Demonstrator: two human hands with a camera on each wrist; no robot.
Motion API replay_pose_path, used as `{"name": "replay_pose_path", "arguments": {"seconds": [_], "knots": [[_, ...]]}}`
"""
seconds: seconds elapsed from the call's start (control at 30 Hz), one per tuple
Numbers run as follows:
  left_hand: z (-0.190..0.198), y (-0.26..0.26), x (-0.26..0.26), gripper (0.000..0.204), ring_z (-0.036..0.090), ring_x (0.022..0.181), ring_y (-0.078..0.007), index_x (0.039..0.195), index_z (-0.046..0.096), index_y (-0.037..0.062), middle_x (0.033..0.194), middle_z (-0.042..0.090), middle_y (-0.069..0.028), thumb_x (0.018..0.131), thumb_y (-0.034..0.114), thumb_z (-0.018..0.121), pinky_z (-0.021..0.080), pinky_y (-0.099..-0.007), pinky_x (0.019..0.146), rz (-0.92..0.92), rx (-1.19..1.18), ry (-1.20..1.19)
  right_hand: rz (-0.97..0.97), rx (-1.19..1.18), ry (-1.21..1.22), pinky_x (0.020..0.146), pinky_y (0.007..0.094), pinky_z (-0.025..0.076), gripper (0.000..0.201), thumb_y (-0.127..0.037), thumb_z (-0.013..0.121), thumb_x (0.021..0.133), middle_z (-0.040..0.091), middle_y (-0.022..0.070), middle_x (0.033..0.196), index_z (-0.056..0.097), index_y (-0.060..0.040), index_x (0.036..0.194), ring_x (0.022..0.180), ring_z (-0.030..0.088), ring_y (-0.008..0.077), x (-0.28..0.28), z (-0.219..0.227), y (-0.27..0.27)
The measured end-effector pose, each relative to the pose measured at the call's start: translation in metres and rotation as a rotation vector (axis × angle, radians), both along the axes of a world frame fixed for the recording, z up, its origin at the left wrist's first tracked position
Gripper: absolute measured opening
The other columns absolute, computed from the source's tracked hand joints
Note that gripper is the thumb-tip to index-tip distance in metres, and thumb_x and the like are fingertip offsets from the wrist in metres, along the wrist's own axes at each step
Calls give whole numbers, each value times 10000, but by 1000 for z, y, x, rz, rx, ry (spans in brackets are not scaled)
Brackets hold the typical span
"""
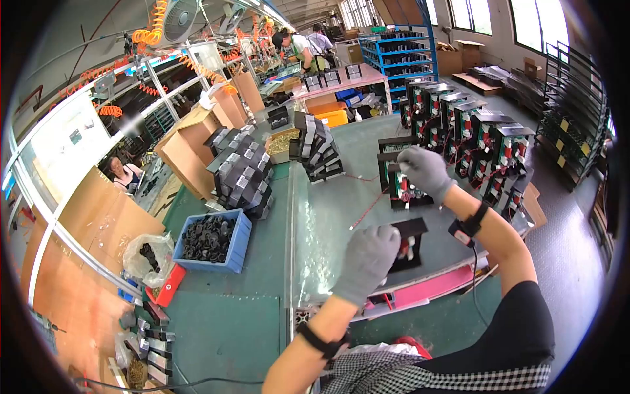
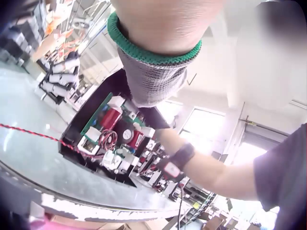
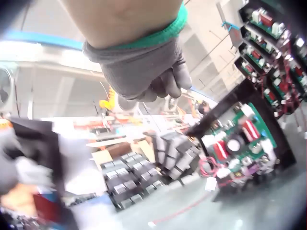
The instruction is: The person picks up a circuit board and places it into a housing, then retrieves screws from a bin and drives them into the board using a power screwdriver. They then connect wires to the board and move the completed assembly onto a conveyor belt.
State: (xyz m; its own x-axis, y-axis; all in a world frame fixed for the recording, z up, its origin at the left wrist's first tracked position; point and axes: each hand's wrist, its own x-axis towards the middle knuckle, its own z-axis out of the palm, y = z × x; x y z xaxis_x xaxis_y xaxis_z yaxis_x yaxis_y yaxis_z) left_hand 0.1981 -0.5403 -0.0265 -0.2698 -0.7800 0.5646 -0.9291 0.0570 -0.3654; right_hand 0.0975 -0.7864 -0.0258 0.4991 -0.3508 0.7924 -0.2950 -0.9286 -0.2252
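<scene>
My gloved left hand (image 1: 371,259) grips the edge of a black open housing (image 1: 412,230) near the bench's front edge. In the left wrist view this housing shows a green circuit board (image 2: 98,115) with red and white parts and a red wire; the fingertips are hidden behind the glove. My right hand (image 1: 425,172), also in a grey glove, overlaps another black housing (image 1: 398,190) in the head view. The right wrist view shows its fingers (image 3: 168,84) loosely curled with nothing in them, apart from that upright housing (image 3: 244,143).
Rows of similar housings (image 1: 459,125) stand along the bench's right side. Stacked black parts (image 1: 318,151) and another stack (image 1: 239,171) lie to the left. A blue bin (image 1: 239,246) holds black pieces. Red wires trail over the bench (image 1: 321,230). Other people work farther back.
</scene>
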Motion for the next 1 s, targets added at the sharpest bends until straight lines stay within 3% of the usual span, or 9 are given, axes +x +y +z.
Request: {"name": "replay_pose_path", "arguments": {"seconds": [0.07, 0.2, 0.4, 0.5, 0.6, 0.7, 0.83, 0.9, 1.0], "knots": [[-26, -40, -4, 244, 592, 838, -198, 1043, 598, 113, 890, 562, -33, 806, 168, 590, 483, -335, 715, 17, 51, 95, 82, 63, -232, 587, 415, 477, 84, -146, 647, 812, 640, 111, 810, 663, -108, 885, 695, 637, 280, -20, 35, 37], [-35, -52, 6, 393, 594, 1003, -285, 1179, 602, 104, 1054, 603, -87, 786, 101, 620, 484, -402, 868, -72, 62, 484, 283, -166, 120, 550, 392, 461, 165, -155, 683, 782, 623, 79, 771, 652, -106, 937, 634, 617, 260, -62, 14, 94], [-34, 39, 69, 339, 584, 1014, -314, 1165, 617, 112, 1086, 605, -102, 826, 99, 625, 478, -424, 892, 182, 147, 662, -62, -377, 788, 621, 362, 519, 257, -215, 625, 822, 639, 42, 790, 611, -139, 1067, 717, 659, 230, -30, -111, 61], [-34, 100, 79, 343, 586, 1000, -325, 1172, 615, 107, 1075, 606, -105, 829, 98, 625, 480, -427, 883, 310, 210, 673, -104, -64, 983, 664, 368, 534, 241, -215, 621, 815, 657, 68, 814, 609, -120, 1036, 759, 672, 248, -21, -112, 25], [-42, 154, 81, 363, 580, 1017, -309, 1181, 597, 98, 1107, 598, -96, 820, 99, 634, 468, -430, 878, 412, 248, 757, -87, -73, 974, 633, 402, 534, 207, -220, 613, 802, 664, 87, 784, 622, -122, 984, 729, 681, 294, -8, -113, -8], [-44, 197, 71, 371, 577, 1024, -315, 1193, 596, 113, 1136, 597, -99, 824, 112, 636, 466, -436, 875, 502, 326, 729, -124, 161, 1250, 696, 444, 533, 231, -239, 583, 820, 686, 116, 841, 656, -133, 1012, 804, 684, 331, 23, -62, 4], [-40, 231, 54, 386, 585, 1006, -330, 1210, 603, 109, 1146, 604, -117, 829, 151, 652, 477, -437, 859, 534, 368, 779, 99, 336, 799, 829, 486, 513, 346, -337, 550, 855, 692, 181, 993, 645, -103, 1091, 948, 661, 380, 105, -6, 22], [-29, 242, 45, 415, 575, 1042, -320, 1251, 583, 131, 1168, 589, -105, 840, 146, 638, 466, -438, 886, 591, 378, 812, 32, 281, 617, 748, 460, 536, 454, -325, 582, 856, 686, 187, 986, 553, -158, 1278, 883, 677, 345, 166, -24, -27], [-21, 264, 29, 392, 551, 1040, -329, 1239, 566, 106, 1180, 579, -122, 849, 147, 591, 456, -443, 858, 669, 289, 797, -211, 683, 680, 658, 433, 555, 471, -297, 584, 863, 686, 167, 944, 536, -113, 1294, 845, 694, 281, 219, -24, -57]]}}
